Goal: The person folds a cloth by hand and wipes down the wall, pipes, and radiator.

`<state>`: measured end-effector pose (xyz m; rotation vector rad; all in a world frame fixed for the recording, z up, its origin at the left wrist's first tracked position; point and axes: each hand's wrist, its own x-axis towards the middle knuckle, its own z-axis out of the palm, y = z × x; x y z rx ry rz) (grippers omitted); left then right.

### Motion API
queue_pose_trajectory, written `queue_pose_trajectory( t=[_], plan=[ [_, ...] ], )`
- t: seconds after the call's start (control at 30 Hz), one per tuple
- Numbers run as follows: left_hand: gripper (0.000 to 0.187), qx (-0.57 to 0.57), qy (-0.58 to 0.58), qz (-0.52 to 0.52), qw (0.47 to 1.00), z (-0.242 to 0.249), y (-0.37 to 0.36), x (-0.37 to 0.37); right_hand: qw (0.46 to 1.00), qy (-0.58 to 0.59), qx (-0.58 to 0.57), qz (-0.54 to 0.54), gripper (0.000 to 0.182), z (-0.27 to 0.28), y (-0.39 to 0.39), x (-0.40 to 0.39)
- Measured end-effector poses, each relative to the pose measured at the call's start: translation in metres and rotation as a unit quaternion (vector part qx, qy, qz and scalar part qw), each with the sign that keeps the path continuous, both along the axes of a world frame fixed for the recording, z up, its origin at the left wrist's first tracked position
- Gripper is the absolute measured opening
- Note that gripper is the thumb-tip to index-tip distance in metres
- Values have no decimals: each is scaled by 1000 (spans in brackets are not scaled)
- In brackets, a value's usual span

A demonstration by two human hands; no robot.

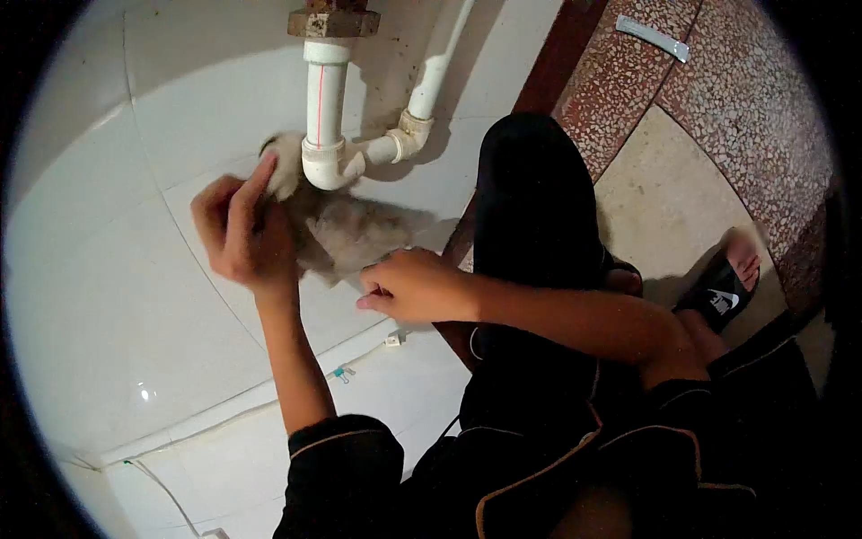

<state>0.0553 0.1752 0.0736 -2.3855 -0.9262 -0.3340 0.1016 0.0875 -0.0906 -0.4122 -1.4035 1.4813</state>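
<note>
A furry grey-and-white animal (355, 229), apparently a cat, is beside the white pipe elbow, its pale head (285, 166) towards the upper left. My left hand (247, 229) is at its head and neck, with bent fingers closed against it. Some of the fur there is hidden behind my hand. By the animal's lower body is my right hand (415, 286), its fingers curled in. Whatever may be inside those fingers is hidden. The animal's fur is slightly blurred.
White plastic pipes (325, 99) with a rusty nut (332, 22) come down just above the animal. White tiles (117, 269) surround it. A teal binder clip (342, 374) sits by a thin cable. My knee (537, 189) and a black slipper (723, 292) are to the right.
</note>
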Motion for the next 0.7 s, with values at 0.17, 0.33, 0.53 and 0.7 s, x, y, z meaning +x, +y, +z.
queue_pose_trajectory(
  t=[0.17, 0.33, 0.53, 0.7],
  plan=[
    [41, 66, 212, 9, 975, -5, 11, 14, 993, -84, 60, 57, 33, -10, 33, 36],
    [39, 0, 241, 43, 970, -4, 1, 15, 968, -44, 57, 239, 29, -40, 73, 128],
    [19, -196, -108, 169, 960, -41, -34, 1, 989, -57, 80, -114, 18, -43, 91, 170],
    [23, -348, -252, 317, 846, -45, -39, 9, 972, -77, 114, -191, 21, -50, 82, 145]
  ],
)
